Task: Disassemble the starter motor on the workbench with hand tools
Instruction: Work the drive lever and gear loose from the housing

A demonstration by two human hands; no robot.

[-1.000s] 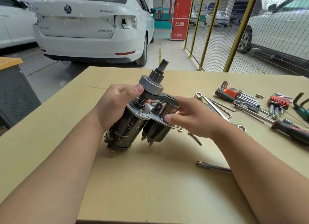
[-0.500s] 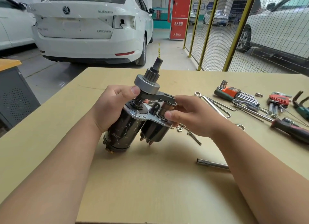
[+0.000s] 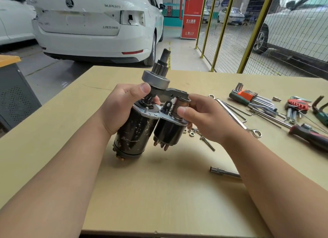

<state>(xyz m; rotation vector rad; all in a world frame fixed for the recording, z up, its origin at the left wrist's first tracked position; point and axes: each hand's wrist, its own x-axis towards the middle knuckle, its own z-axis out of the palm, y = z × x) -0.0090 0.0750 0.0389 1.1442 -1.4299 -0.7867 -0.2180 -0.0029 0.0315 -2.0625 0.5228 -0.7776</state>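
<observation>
Grips starter (image 3: 132, 131) in both hands, tilted over the surface (image 3: 159, 193).
Wraps left hand (image 3: 117, 108) fingers round the dark, scuffed body, thumb pressed to the grey clutch under the pinion (image 3: 160, 69); pinches the coppery plunger above the solenoid (image 3: 168, 131) between right hand (image 3: 207, 120) thumb and curled fingers. Points the shaft up and away, toward a white car (image 3: 88, 24) with a Skoda badge and "SUPERB"; smaller lettering too blurred to read. Behind, "119" under Chinese characters on a red cabinet (image 3: 192, 14). On the surface: nuts (image 3: 190, 132) just beside the right hand, socket bar (image 3: 224, 173) near the right forearm, wrench (image 3: 236, 116), hex keys (image 3: 246, 94) and screwdriver (image 3: 310, 137) further right.
</observation>
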